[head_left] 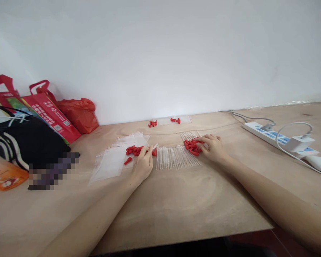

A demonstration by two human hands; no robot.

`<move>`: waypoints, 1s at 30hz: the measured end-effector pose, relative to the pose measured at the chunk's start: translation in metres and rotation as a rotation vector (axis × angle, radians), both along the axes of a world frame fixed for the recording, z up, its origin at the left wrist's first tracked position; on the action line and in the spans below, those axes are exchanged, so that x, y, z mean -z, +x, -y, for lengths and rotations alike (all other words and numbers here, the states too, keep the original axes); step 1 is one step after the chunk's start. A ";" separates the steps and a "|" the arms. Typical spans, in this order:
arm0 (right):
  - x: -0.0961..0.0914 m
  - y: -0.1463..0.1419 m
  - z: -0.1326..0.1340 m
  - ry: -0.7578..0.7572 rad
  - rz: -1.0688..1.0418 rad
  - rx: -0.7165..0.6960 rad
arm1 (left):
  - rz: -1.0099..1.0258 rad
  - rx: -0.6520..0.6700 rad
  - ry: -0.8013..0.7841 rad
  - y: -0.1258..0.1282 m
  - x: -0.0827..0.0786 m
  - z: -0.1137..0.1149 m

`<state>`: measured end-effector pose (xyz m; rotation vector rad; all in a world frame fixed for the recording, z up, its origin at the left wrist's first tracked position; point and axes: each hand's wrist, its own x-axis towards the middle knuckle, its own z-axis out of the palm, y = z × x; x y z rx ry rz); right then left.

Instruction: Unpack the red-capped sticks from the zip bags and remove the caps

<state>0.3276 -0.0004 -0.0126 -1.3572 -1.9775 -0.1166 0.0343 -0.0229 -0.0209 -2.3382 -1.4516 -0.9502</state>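
Observation:
A row of thin clear plastic tubes (176,157) lies side by side on the wooden table (176,203). My left hand (143,162) rests at the row's left end, its fingers pinched on one clear tube with a red cap. Left of it, red caps (133,150) lie on a stack of clear zip bags (115,160). My right hand (213,147) sits at the row's right end, fingers curled over a second pile of red caps (192,146).
Two small filled bags with red pieces (164,122) lie near the wall. A white power strip (279,139) with cables runs along the right. Red shopping bags (53,112), a black striped bag (21,142) and an orange packet (4,176) crowd the left.

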 end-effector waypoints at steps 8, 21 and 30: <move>-0.004 0.007 0.000 -0.110 0.059 -0.030 | -0.029 -0.009 -0.002 0.001 0.000 -0.005; 0.000 0.006 -0.003 -0.083 0.022 -0.069 | 0.029 0.071 -0.057 0.004 -0.005 0.002; 0.008 0.030 -0.021 -0.149 -0.109 0.283 | 0.135 0.026 -0.101 -0.002 -0.006 0.002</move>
